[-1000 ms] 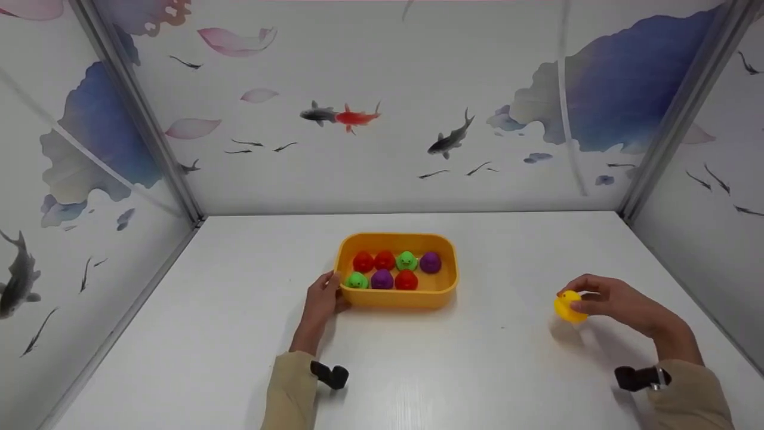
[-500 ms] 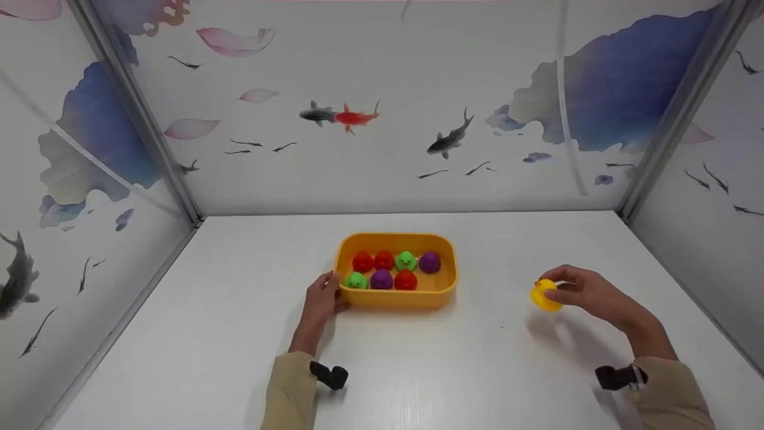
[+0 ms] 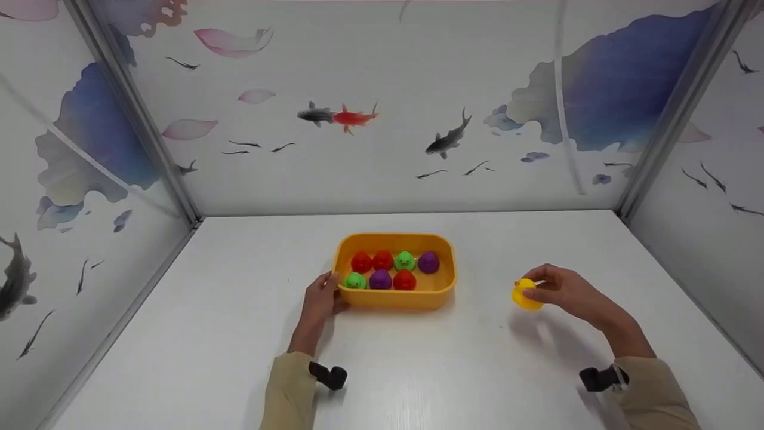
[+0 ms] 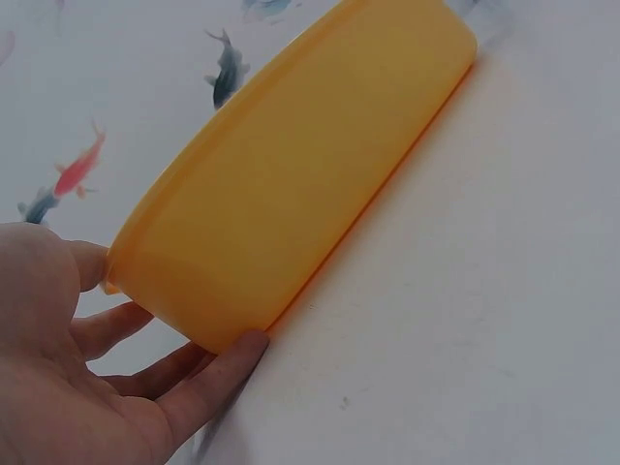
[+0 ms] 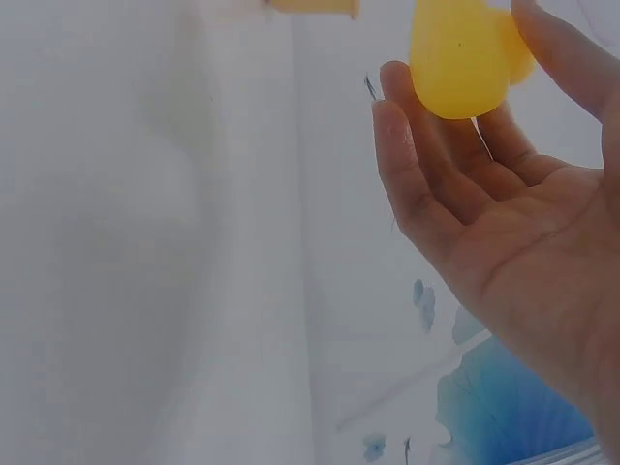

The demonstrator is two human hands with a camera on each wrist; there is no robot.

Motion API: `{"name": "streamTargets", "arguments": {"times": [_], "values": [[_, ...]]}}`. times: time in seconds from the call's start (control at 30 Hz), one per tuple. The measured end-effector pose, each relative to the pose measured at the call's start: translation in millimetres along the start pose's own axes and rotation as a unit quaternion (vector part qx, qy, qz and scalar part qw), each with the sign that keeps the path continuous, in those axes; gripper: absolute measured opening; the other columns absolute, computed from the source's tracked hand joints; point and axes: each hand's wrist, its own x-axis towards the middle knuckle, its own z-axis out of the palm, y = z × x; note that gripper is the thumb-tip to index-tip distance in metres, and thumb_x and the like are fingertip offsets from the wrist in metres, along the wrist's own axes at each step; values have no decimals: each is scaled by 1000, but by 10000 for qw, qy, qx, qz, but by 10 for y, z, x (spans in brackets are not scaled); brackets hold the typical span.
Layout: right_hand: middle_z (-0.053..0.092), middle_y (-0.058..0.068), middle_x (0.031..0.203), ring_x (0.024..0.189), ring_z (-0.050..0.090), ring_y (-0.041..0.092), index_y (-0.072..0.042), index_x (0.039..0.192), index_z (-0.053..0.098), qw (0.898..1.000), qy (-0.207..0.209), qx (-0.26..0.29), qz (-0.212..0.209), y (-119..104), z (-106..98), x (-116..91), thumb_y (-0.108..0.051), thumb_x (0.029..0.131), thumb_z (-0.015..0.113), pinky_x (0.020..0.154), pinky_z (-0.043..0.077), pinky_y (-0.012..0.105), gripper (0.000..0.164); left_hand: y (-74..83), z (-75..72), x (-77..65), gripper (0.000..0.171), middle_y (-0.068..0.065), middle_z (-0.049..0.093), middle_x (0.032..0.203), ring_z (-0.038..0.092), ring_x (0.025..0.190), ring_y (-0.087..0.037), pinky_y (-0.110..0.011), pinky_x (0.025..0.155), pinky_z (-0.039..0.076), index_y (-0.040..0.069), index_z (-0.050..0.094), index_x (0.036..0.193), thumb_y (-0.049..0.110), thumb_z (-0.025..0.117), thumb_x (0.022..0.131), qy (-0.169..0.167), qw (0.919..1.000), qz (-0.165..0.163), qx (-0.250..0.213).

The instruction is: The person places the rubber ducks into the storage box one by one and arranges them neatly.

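A yellow plastic basket [image 3: 394, 300] stands on the white table and holds several small toy ducks in two rows: three red, two green [image 3: 404, 261] and two purple [image 3: 428, 263]. My left hand [image 3: 320, 298] grips the basket's left end; in the left wrist view its fingers [image 4: 208, 387] lie against the end wall, down to the bottom edge. To the right of the basket, my right hand [image 3: 564, 291] pinches a yellow rubber duck [image 3: 524, 295] between thumb and fingers. The duck is above the table, its shadow below it. The right wrist view shows its rounded yellow underside [image 5: 460, 68].
White panels [image 3: 358, 179] painted with fish and leaves enclose the table [image 3: 418, 370] at the back and both sides. Grey metal posts [image 3: 674, 113] stand at the back corners. Each wrist wears a black strap-on camera [image 3: 328, 375].
The right hand has carried the yellow rubber duck leftward and slightly away from me, closer to the basket. The left hand and the basket have stayed in place.
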Motion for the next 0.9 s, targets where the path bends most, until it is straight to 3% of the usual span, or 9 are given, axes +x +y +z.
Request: {"name": "streamTargets", "arguments": {"times": [0.37,0.7,0.9], "values": [[55,19,137,117,61,31,-4,132,58,9984,-212,439,-286,-25,169,82,-31,98,65,90,55,18,44,8,4,11,53,-19,61,136,68,94,-18,-31,87,61,8,41,152,37,43,108,46,10000,-59,7],[44,21,147,112,63,26,-7,140,54,9947,-248,999,-19,-72,288,133,-33,99,63,88,61,32,50,-20,-4,25,53,-21,61,136,68,90,-15,-30,85,61,7,41,152,36,43,108,13,10000,27,-36],[43,19,149,113,62,25,-10,142,52,9933,-359,1092,83,-57,331,152,-38,98,61,85,61,32,53,-23,-2,29,52,-21,60,137,67,91,-15,-30,84,61,8,42,152,37,43,108,5,10000,24,-65]]}}
